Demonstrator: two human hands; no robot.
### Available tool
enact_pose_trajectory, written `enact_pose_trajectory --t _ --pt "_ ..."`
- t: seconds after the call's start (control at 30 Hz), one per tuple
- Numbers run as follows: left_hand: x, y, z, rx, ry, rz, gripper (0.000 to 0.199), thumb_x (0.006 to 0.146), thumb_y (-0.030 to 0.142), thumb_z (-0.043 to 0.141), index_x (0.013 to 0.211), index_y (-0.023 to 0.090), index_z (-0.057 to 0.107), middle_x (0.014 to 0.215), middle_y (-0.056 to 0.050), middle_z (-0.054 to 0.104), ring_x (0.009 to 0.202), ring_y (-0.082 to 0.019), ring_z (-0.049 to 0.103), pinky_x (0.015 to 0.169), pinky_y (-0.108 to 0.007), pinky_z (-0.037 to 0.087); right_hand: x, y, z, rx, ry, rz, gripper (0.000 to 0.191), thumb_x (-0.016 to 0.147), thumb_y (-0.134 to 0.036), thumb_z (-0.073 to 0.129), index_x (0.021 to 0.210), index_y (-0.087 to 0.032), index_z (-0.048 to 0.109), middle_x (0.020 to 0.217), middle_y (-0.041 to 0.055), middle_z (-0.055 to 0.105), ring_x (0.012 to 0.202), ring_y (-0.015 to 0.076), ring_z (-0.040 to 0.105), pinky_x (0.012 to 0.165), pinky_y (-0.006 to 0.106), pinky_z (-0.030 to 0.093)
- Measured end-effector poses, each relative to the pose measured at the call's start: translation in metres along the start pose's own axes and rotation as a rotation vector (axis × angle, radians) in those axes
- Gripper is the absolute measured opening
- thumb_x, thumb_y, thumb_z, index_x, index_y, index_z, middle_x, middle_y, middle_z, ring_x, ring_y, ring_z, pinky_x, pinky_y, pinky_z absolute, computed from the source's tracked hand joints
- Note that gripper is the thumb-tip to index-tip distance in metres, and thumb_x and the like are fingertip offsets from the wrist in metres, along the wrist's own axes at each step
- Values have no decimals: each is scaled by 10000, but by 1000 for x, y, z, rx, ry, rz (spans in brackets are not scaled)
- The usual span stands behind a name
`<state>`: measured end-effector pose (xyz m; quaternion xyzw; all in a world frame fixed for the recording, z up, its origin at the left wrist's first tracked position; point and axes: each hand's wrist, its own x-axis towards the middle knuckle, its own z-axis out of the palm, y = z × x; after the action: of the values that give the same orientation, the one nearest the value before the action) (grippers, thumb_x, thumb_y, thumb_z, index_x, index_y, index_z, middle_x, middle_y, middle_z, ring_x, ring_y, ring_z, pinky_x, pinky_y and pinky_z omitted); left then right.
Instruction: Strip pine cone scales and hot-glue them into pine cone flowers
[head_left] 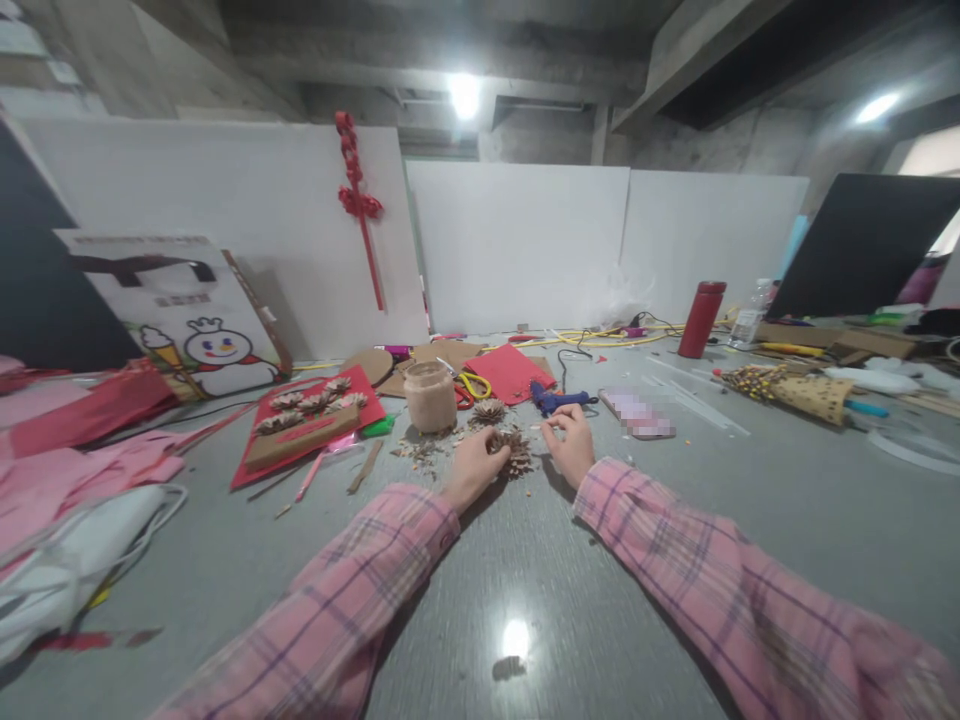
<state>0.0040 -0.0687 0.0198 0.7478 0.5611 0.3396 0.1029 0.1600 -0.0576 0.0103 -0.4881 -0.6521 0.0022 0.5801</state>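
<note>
My left hand (478, 465) is closed on the edge of a brown layered flower (517, 455), which looks like cardboard or pinecone scales, low over the grey table. Just right of the flower, my right hand (571, 442) has its thumb and fingertips drawn together in a pinch. Anything between them is too small to make out. A second brown flower (489, 411) lies right behind my left hand. Beyond my right hand is a blue glue gun (559, 400). Brown scraps (424, 455) are scattered beside a tan jar (430, 398).
At left, a red sheet (251, 463) carries brown flowers and a cardboard strip. Yellow-handled scissors (475, 385) and red paper (511, 373) lie behind. A phone (637, 413), red bottle (701, 320) and wrapped bouquet (795, 392) are at right. White panels (517, 245) stand behind.
</note>
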Motion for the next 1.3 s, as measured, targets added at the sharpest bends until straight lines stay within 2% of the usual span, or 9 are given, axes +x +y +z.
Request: enact_pose_trajectory --t 0.1,0.27,0.4,0.5,0.6,0.97,1.1,1.2,1.3 --pt "-1 -2 2 2 40 86 204 694 340 469 701 165 573 729 -39 573 730 -162 517 671 -273 372 -1 0 0 4 1 -11 134 679 -228 491 587 -156 556 758 41 448 754 150 448 732 313 375" --pt "-3 0 0 -92 262 141 291 694 381 491 852 152 577 892 -85 537 896 -194 481 805 -324 358 2 -4 -1 42 34 -3 140 693 -257 490 631 -162 571 769 38 448 761 148 445 733 310 380" --pt "-2 8 -4 -436 148 162 266 710 351 477 870 157 565 901 -58 559 798 -144 522 720 -266 410 4 -20 2 150 13 48 152 700 -282 493 668 -161 580 788 40 450 773 145 457 680 279 408" --pt "0 12 -7 -630 91 82 259 703 363 474 768 135 580 737 -30 590 693 -132 532 644 -240 417 2 -33 8 231 -45 50 153 709 -284 487 690 -168 586 812 43 453 787 140 466 656 258 420" --pt "2 12 -7 -709 101 -9 278 676 388 494 708 126 582 599 -4 558 585 -116 499 570 -226 404 1 -40 12 248 -76 38 140 711 -268 488 707 -173 591 817 42 457 787 137 469 672 262 421" --pt "10 12 -12 -990 169 -144 186 614 330 520 620 145 527 624 -6 534 618 -112 509 610 -229 426 15 -47 16 154 -179 -84 148 723 -261 490 690 -161 594 762 23 458 755 120 472 718 252 393" --pt "25 7 -36 -998 66 -182 118 587 263 513 609 147 518 681 -32 572 702 -134 551 681 -251 440 49 -29 14 33 -200 -179 172 725 -275 483 702 -153 604 763 28 463 771 125 467 752 254 373" --pt "37 -1 -50 -934 -27 -188 88 590 231 504 571 146 493 607 -28 580 613 -128 566 632 -266 452 74 -2 7 -205 -160 -116 165 716 -231 466 743 -159 612 795 46 481 821 149 455 780 275 349" --pt "50 -6 -54 -796 -62 -148 103 570 212 544 539 144 471 532 -14 569 518 -114 551 567 -259 449 80 24 0 -483 -274 -17 185 707 -193 450 779 -175 619 845 73 512 860 181 453 745 289 337"
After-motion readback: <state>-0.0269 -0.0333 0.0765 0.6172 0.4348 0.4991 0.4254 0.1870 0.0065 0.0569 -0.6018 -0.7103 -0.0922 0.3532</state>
